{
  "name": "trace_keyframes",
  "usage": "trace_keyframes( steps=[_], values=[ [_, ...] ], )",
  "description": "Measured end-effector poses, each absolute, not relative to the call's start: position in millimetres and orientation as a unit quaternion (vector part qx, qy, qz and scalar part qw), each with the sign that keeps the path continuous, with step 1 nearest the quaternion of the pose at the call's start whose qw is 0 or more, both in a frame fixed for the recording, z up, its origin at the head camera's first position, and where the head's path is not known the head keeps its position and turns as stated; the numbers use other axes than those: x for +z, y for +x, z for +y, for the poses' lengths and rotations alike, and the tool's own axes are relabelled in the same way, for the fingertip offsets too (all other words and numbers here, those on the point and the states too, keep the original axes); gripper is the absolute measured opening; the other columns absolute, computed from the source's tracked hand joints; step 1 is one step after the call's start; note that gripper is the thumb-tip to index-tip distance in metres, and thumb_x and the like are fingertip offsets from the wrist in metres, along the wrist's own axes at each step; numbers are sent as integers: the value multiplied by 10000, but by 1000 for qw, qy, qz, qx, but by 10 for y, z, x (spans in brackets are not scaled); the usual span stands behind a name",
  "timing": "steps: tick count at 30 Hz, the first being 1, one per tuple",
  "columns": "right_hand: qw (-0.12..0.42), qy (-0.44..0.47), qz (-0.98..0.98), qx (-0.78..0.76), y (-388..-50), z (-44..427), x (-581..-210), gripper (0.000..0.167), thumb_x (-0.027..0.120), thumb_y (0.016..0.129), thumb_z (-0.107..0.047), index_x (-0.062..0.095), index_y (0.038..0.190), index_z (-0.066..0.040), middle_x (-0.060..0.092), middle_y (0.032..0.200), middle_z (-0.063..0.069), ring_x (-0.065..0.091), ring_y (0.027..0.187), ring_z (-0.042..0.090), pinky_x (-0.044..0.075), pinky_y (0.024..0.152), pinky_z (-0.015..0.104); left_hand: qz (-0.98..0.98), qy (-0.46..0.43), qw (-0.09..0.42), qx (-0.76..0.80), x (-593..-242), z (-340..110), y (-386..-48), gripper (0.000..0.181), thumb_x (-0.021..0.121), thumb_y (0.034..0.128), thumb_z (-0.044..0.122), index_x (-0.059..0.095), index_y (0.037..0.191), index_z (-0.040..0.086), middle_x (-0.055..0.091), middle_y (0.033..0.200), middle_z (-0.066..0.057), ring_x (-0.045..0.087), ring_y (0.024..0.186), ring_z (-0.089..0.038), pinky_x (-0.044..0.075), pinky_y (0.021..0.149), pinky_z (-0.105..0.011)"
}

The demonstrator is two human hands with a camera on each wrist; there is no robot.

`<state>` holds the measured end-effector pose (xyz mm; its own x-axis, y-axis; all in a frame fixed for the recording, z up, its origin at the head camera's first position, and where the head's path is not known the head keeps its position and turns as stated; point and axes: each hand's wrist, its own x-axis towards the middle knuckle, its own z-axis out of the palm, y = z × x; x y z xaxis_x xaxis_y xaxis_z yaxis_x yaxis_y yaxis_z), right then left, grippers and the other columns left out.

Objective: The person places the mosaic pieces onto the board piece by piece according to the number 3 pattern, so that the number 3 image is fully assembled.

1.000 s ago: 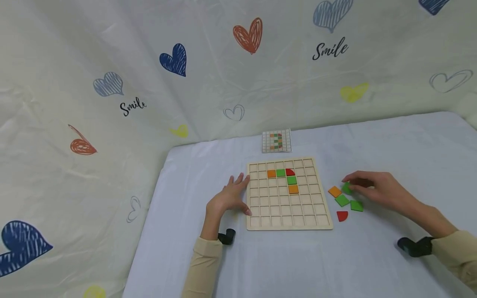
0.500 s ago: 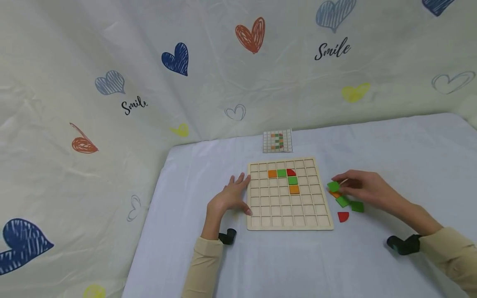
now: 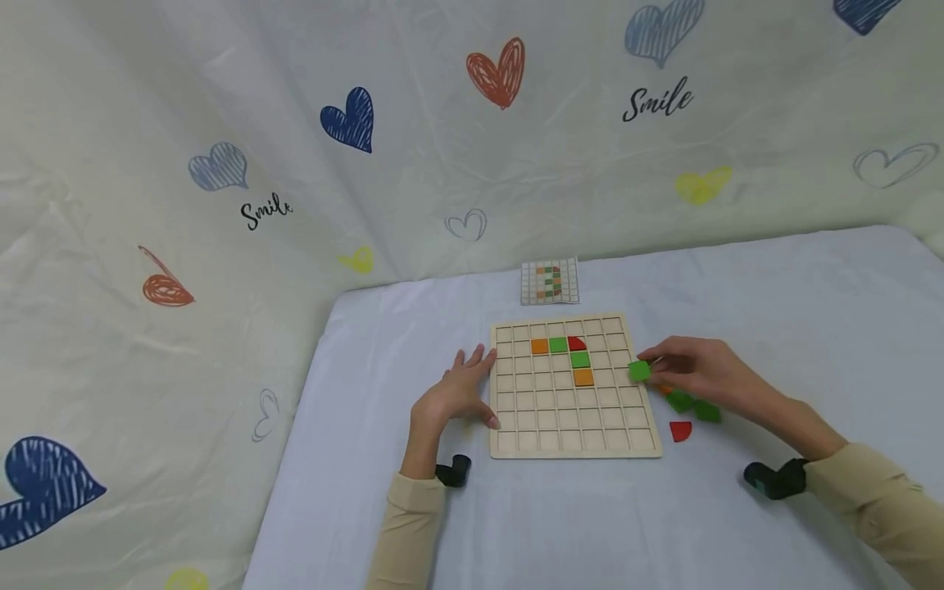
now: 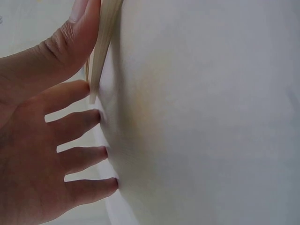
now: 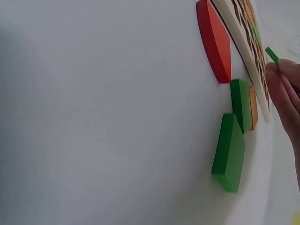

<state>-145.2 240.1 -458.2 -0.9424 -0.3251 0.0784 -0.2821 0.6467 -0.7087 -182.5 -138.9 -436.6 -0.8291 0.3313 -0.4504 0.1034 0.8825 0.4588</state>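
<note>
A wooden grid board (image 3: 531, 416) lies on the white table, with an orange tile (image 3: 540, 347), a green tile (image 3: 558, 345), a red quarter-round tile (image 3: 577, 343), another green tile (image 3: 580, 359) and another orange tile (image 3: 583, 377) in its cells. My right hand (image 3: 696, 369) pinches a loose green tile (image 3: 639, 371) between thumb and fingers, above the board's right edge. That pinched tile (image 5: 272, 55) appears edge-on in the right wrist view. My left hand (image 3: 457, 392), fingers spread and fairly straight, touches the board's left edge; the left wrist view shows its fingers (image 4: 79, 123) by the board's side.
Right of the board lie two green tiles (image 5: 229, 152), a red quarter-round tile (image 3: 681, 431) and an orange tile (image 5: 253, 108) partly hidden by the hand. Behind the board stands a pattern card (image 3: 549, 282). A white curtain with printed hearts (image 3: 347, 120) hangs at the back.
My right hand has carried the green tile leftward from the loose pile to the board's right edge. The left hand has stayed at the board's left side.
</note>
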Motion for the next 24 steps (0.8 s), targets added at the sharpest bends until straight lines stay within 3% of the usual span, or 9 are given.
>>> trace_keyframes(
  steps=[9,16,24],
  values=[
    [44,-181,897,-402,-1529,2204,-4549,311,821,858,-68,756,1161,-50,766,1019,45,676,824,59,554,652,197,931,113,268,222,-4342,-1392,-1810,1198,958,701,182,235,1656,200,98,1739,-24,-20,1608,-342,161,1258,-627],
    [68,-180,901,-390,-1593,2055,-4541,325,821,857,-80,749,1171,-32,761,1053,52,698,864,119,561,763,162,932,114,266,218,-4366,-1395,-1823,1198,958,704,188,232,1657,214,98,1739,-14,-21,1608,-337,168,1258,-624],
    [80,-204,889,-403,-1667,1829,-4545,287,830,844,-60,756,1118,-18,754,1030,62,711,853,127,571,768,172,932,115,265,219,-4354,-1392,-1820,1205,964,694,183,239,1656,218,101,1738,-16,-20,1608,-341,162,1262,-617]
  ],
)
